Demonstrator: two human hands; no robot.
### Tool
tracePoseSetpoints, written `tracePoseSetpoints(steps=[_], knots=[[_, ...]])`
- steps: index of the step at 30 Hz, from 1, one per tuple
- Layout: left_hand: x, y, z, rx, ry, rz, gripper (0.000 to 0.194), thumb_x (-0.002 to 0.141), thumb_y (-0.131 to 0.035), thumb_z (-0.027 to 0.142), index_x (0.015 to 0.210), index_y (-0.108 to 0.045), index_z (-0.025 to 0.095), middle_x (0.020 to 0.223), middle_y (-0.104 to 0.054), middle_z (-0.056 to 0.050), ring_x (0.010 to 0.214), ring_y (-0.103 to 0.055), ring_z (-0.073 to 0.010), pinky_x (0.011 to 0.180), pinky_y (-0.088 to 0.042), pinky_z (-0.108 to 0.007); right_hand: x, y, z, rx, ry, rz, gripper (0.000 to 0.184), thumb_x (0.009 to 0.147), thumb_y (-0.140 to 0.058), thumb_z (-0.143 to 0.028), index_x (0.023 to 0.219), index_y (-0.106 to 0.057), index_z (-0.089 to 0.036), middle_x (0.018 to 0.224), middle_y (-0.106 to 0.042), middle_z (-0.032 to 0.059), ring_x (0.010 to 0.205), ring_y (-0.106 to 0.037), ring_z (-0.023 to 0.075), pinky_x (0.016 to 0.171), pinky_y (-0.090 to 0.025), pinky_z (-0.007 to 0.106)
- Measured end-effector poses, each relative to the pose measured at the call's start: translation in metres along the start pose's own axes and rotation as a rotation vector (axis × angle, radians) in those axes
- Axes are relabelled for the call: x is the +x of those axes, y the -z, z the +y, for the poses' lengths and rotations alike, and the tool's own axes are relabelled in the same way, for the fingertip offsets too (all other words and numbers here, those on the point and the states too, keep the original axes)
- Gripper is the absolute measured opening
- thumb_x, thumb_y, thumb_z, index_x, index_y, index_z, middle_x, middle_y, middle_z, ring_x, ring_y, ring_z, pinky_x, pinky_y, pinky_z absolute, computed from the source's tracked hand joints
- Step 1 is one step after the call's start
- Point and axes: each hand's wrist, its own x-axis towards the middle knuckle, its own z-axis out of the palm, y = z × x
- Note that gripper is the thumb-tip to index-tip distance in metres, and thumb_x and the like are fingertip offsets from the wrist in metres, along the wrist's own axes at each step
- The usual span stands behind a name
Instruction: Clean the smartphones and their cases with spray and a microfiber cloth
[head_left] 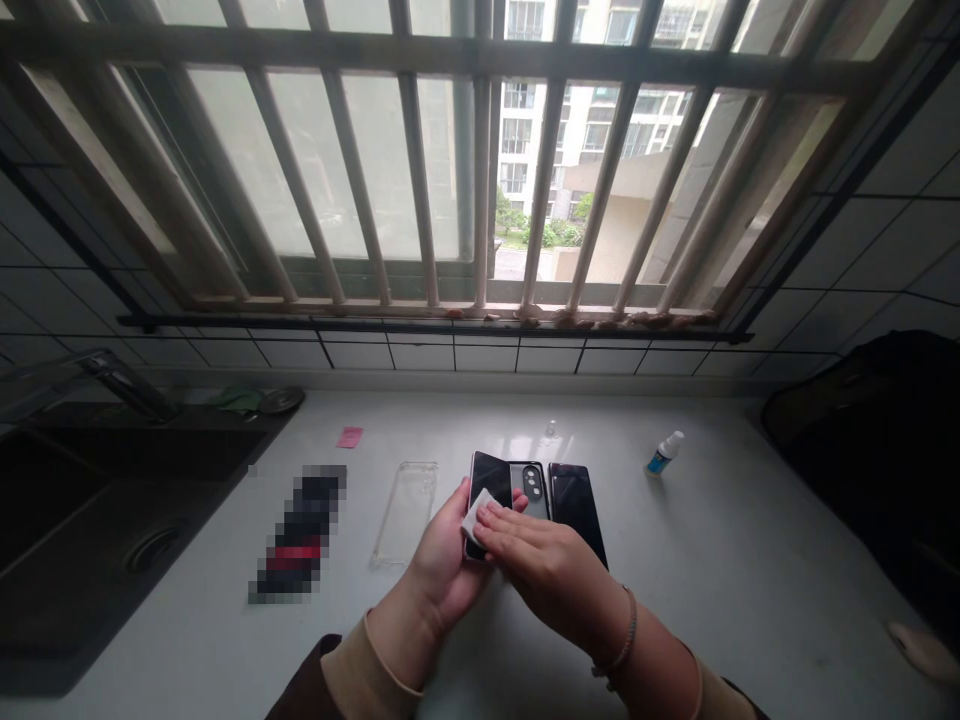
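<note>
A dark-screened smartphone (491,474) rests in my left hand (444,555), whose thumb and fingers wrap round its edges. My right hand (536,550) presses a small folded white cloth or wipe (478,515) against the lower left of the screen. Just behind the held phone lies a dark-rimmed phone case (533,487) with a camera cutout, partly hidden. Beside it, on the right, a second phone (577,505) lies flat with its dark screen up. A clear phone case (405,512) lies to the left of my left hand.
On the white counter (712,560) a small spray bottle (664,454) stands at right. A pink paper (349,437) and a blurred-out dark item (300,535) lie at left. A dark sink (75,540) with a faucet (127,385) borders the left; a black bag-like object (877,450) sits far right.
</note>
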Motion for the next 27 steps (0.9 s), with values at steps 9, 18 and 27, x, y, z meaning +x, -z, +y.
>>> tracePoseSetpoints(steps=[9,18,27], knots=[[0.009,0.009,0.011,-0.033,-0.126,0.049,0.053,0.101,-0.058,0.047,0.129,-0.067,0.003,0.118,-0.076,-0.023,0.108,-0.075,-0.0287,0.107,-0.056,-0.043,0.005,0.012,-0.019,0.14,0.087,-0.137,0.041,0.106,-0.053,-0.014,0.146,-0.06,-0.021,0.14,-0.07,0.007,0.132,-0.066,0.0181,0.121,-0.047,0.034],[-0.006,-0.006,0.009,0.071,-0.031,-0.129,0.062,0.104,-0.049,0.051,0.148,-0.055,0.009,0.136,-0.068,-0.024,0.121,-0.069,-0.0357,0.107,-0.052,-0.051,0.0,0.039,0.006,0.502,-0.715,0.319,0.037,0.109,-0.048,-0.041,0.122,-0.078,-0.022,0.112,-0.082,0.0067,0.097,-0.08,0.0262,0.083,-0.067,0.037],[-0.014,-0.013,-0.004,0.1,0.115,-0.3,0.068,0.104,-0.043,0.059,0.155,-0.049,0.014,0.145,-0.062,-0.022,0.124,-0.066,-0.0379,0.105,-0.05,-0.051,-0.006,0.024,0.031,-0.196,-0.476,0.186,0.038,0.107,-0.049,-0.024,0.14,-0.068,-0.023,0.136,-0.072,0.0114,0.121,-0.073,0.0306,0.104,-0.061,0.047]])
